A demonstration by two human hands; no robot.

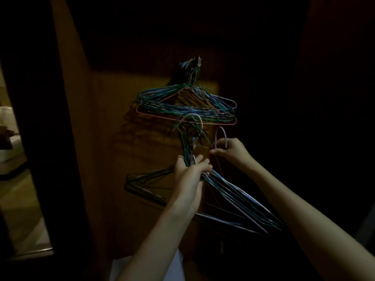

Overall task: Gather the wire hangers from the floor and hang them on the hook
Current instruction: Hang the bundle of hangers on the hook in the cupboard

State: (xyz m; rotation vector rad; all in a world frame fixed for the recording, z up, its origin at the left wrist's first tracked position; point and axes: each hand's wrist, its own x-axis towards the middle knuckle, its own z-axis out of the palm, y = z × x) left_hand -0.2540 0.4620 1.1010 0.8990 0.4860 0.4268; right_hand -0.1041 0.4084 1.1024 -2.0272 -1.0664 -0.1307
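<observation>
Here the left hand (pixel 191 169) grips the bundle (pixel 229 199); the right hand (pixel 229 150), nearer, pinches one hanger (pixel 221 134), the hook (pixel 199 61) straight above at frame centre.

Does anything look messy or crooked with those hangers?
Yes. The hangers on the hook sit skewed, fanned at different angles. In the held bunch, one pale hook stands apart, pinched by the right hand.

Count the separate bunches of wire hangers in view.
2. One bunch hangs on the hook; the other bunch is held below it by both hands. Single hangers overlap too much to count.
</observation>
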